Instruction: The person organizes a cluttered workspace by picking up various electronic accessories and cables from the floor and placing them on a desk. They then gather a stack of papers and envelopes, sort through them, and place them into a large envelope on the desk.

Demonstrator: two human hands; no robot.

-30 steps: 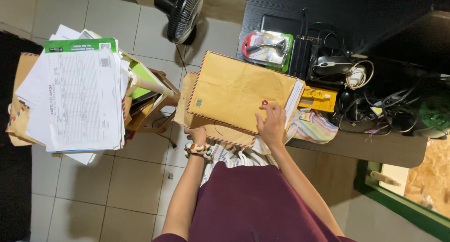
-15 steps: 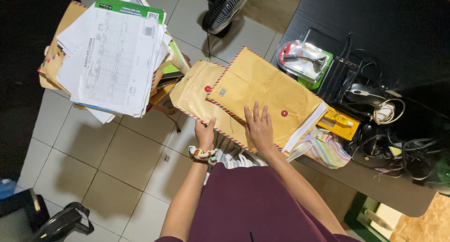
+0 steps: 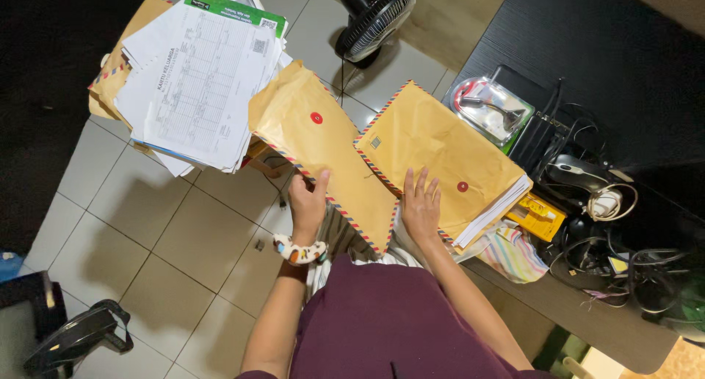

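Left hand (image 3: 307, 203) fingers pinch one brown envelope (image 3: 323, 148); right hand (image 3: 421, 206) presses another envelope (image 3: 433, 155).

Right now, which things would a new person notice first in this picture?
Two brown envelopes with striped borders sit in the centre: the left hand grips the left envelope, and the right hand lies flat on the right envelope. A stack of papers is at upper left, a tangle of cables at right.
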